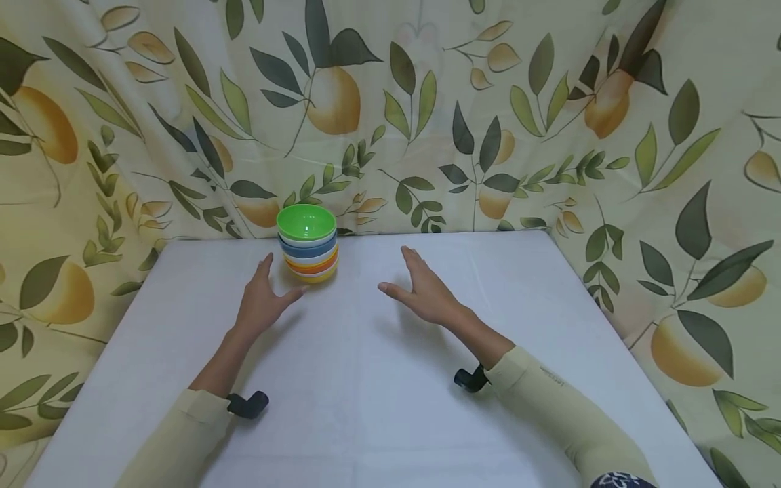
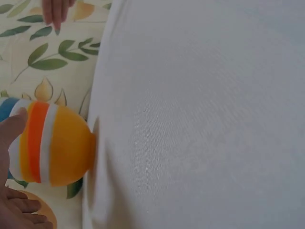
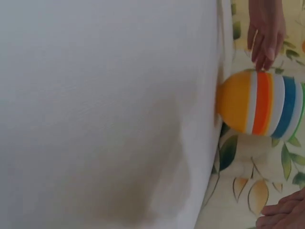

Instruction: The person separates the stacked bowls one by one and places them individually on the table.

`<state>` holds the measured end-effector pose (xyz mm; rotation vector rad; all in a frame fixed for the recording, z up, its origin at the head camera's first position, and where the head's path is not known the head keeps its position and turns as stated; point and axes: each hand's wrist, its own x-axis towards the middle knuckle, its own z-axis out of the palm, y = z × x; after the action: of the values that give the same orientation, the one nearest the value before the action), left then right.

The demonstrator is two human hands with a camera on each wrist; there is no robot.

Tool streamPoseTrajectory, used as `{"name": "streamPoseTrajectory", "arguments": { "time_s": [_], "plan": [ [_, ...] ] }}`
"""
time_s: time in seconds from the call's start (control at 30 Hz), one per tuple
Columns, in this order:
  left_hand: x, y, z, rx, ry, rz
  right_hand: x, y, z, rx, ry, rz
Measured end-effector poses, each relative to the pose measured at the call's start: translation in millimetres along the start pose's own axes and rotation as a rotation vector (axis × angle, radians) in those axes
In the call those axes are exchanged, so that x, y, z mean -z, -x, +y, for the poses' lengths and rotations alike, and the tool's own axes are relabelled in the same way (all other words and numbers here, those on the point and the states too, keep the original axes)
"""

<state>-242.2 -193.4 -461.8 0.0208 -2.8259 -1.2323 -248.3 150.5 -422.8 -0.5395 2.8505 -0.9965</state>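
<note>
A stack of nested bowls (image 1: 308, 244) stands upright near the table's far edge, green on top, with blue, orange and yellow bands below. In the left wrist view the yellow bottom bowl (image 2: 71, 145) shows its rounded side. My left hand (image 1: 262, 301) is just left of the stack, thumb and fingers spread; whether it touches the bowls I cannot tell. My right hand (image 1: 427, 288) hovers over the table to the right, apart from the stack, fingers straight and thumb out. In the right wrist view, the left hand (image 3: 268, 36) appears beside the stack.
A white cloth covers the table (image 1: 378, 407). Behind and around it hangs a curtain (image 1: 390, 135) printed with leaves and fruit. Each wrist carries a small black camera, such as the left camera (image 1: 249, 405).
</note>
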Motion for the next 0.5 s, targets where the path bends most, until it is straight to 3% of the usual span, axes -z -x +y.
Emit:
{"name": "streamPoseTrajectory", "arguments": {
  "time_s": [0.5],
  "plan": [
    [-14.7, -29.9, -4.4, 0.046, 0.096, 0.011, -15.1, -56, -52, 0.030, -0.097, 0.008]
  ]
}}
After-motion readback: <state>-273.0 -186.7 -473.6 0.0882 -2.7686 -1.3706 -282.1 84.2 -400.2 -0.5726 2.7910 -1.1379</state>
